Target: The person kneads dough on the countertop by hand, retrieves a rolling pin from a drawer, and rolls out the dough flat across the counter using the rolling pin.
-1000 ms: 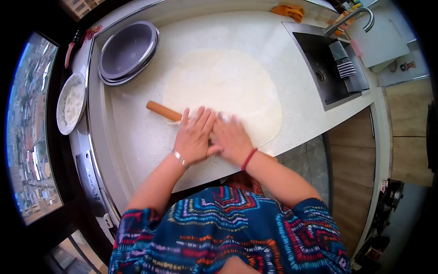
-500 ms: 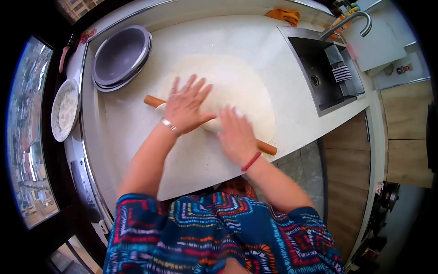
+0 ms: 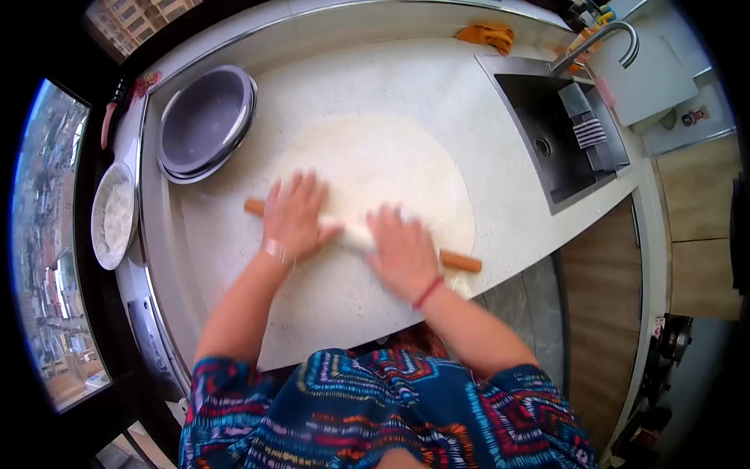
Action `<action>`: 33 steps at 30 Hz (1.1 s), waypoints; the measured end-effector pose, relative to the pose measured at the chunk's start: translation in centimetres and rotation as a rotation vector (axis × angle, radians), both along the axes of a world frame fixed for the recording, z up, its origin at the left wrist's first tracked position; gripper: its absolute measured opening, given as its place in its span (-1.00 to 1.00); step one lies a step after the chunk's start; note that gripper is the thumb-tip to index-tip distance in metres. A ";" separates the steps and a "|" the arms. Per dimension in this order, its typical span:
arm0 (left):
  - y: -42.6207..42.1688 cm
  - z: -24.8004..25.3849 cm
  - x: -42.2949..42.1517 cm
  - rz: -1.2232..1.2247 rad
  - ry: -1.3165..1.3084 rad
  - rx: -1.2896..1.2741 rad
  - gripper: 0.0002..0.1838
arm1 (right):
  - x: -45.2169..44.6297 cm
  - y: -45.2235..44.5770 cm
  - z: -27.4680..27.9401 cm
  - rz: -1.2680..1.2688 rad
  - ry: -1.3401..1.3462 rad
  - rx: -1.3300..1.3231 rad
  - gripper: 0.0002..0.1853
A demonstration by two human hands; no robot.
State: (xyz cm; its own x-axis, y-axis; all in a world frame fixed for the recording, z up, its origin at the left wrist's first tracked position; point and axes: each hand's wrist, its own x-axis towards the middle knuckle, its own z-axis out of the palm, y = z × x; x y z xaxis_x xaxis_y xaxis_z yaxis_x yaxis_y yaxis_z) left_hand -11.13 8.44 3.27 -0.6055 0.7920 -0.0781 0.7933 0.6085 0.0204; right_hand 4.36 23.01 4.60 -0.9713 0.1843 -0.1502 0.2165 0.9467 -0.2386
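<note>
A wide round sheet of pale dough lies on the countertop, its near edge wrapped around a wooden rolling pin. Both brown ends of the pin stick out past the dough, and the middle is covered by dough and hands. My left hand rests palm down on the wrapped pin toward its left end, fingers stretched forward. Farther right, my right hand presses flat on the roll, its fingers extended and slightly blurred. A short stretch of dough-covered pin shows between the hands.
Nested bowls, the top one a grey-purple bowl, stand at the back left. A white bowl of flour sits on the left ledge. The sink with its faucet is at the right; an orange cloth lies behind.
Both hands and the rolling pin have come nearer to my body, the left side more, so the pin lies less slanted. The camera view has also shifted slightly.
</note>
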 end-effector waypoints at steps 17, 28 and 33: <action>4.8 -0.2 -6.3 0.049 0.117 0.177 -0.42 | -7.0 8.6 -1.3 0.006 0.319 0.155 -0.47; -2.1 -1.5 21.3 0.459 0.169 0.238 -0.23 | 6.3 10.7 -3.5 0.604 0.490 0.036 -0.47; -2.4 -1.4 5.4 0.705 0.155 0.173 -0.58 | -11.3 9.9 -1.8 0.553 0.379 0.212 -0.44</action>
